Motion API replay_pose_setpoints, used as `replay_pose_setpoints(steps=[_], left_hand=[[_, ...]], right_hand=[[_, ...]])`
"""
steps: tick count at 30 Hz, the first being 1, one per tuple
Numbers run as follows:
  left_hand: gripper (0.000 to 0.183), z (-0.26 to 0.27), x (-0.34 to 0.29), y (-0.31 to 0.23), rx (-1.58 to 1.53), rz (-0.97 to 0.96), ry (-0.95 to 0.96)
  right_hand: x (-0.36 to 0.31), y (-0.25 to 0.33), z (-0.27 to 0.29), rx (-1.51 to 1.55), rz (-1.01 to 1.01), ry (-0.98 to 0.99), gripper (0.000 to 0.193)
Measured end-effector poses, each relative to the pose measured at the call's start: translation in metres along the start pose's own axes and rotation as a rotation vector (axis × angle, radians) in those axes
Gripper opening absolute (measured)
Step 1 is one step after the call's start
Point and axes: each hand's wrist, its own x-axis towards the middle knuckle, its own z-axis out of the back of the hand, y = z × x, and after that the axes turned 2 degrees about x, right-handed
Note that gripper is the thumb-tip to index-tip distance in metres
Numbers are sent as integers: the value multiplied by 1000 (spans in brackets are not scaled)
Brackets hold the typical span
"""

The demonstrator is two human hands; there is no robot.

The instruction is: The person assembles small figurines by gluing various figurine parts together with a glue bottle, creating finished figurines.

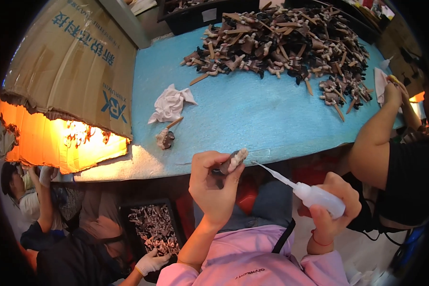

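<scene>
My left hand (213,188) pinches a small brown and cream figurine (236,161) between thumb and fingers, just off the table's near edge. In my right hand (336,205) is a whitish plastic squeeze bottle (319,199). Its long thin nozzle points left and up, with the tip a little to the right of the figurine and apart from it. A similar figurine (165,138) with a flat wooden-looking stick lies on the blue tabletop (224,112), beside a crumpled pale cloth (171,104).
A big heap of figurines (281,43) covers the far right of the table. At left stands a torn cardboard box (66,62), glowing orange inside. A co-worker's gloved hand (152,262) touches a dark tray (150,229); another person's arm (379,128) is at right.
</scene>
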Motion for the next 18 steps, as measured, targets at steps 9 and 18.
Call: replay_pose_setpoints(steps=[9, 18], left_hand=[[34, 15, -17, -2, 37, -33, -31], [35, 24, -23, 2, 114, -117, -44]], right_hand=[[-2, 17, -9, -154, 128, 238, 34], [2, 17, -13, -112, 224, 339, 39]])
